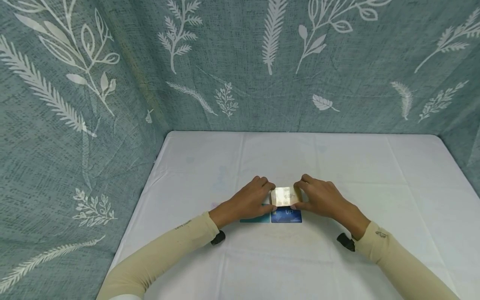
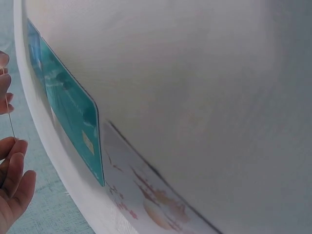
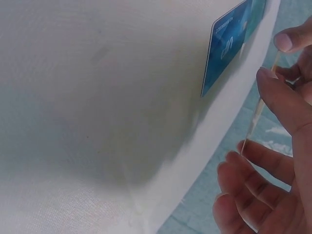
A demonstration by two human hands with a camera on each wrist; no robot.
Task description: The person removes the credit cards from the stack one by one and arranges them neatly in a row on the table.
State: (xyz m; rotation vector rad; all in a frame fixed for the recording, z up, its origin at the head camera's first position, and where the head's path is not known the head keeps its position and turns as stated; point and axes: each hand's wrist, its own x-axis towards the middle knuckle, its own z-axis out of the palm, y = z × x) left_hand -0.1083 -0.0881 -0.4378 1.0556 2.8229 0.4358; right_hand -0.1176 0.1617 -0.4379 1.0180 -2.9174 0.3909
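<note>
Both hands hold a shiny gold card (image 1: 283, 196) by its two short ends, raised above the table. My left hand (image 1: 250, 199) pinches the left end between thumb and fingers. At the opposite end, my right hand (image 1: 320, 196) does the same. In the right wrist view the gold card (image 3: 254, 119) appears nearly edge-on. Just below it on the table lies a blue card (image 1: 288, 216) with VIP lettering. Beside that is a teal card (image 2: 73, 105) with a chip. A pale card with a floral print (image 2: 151, 195) follows at the left end of the row, mostly covered by my left forearm in the head view.
A white cloth (image 1: 300, 266) with faint creases covers the table. Green-grey curtains (image 1: 240, 50) with white leaf prints hang behind it and on the left. Dark wrist devices (image 1: 346, 242) sit under both wrists, near the beige sleeves (image 1: 397, 258).
</note>
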